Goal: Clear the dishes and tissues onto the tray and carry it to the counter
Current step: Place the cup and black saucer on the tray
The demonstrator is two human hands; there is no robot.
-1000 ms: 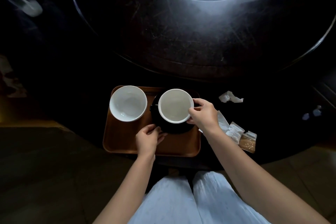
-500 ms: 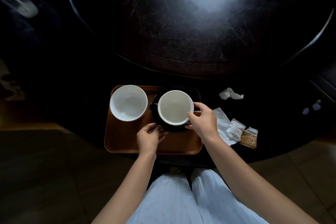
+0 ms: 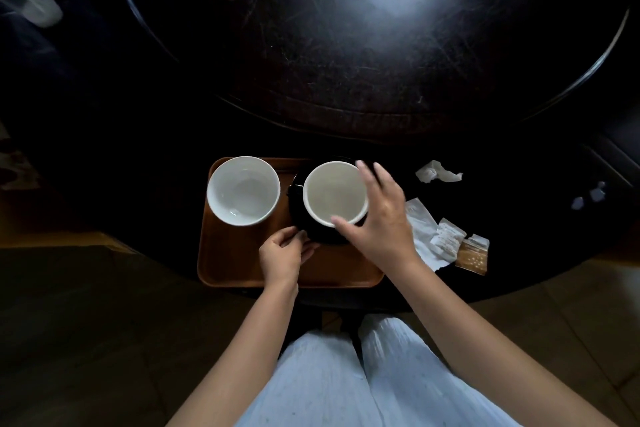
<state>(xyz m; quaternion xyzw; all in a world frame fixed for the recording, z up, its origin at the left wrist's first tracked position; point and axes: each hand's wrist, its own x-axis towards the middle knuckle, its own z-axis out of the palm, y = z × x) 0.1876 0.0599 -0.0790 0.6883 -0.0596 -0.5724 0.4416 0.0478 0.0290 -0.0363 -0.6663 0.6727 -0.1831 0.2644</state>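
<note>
Sitting at the near edge of the dark round table (image 3: 346, 55) is a brown tray (image 3: 242, 263). On its left side is a white bowl (image 3: 243, 190), round and shiny inside. Next to it a second white bowl (image 3: 334, 196) sits on a black plate (image 3: 298, 215). The left hand (image 3: 282, 258) is curled, its fingertips on the plate's near edge. The right hand (image 3: 379, 218) is spread wide over the second bowl, a bit blurry. On the table right of the tray lie a crumpled tissue (image 3: 438, 175), a flat tissue (image 3: 420, 232) and small packets (image 3: 472, 253).
</note>
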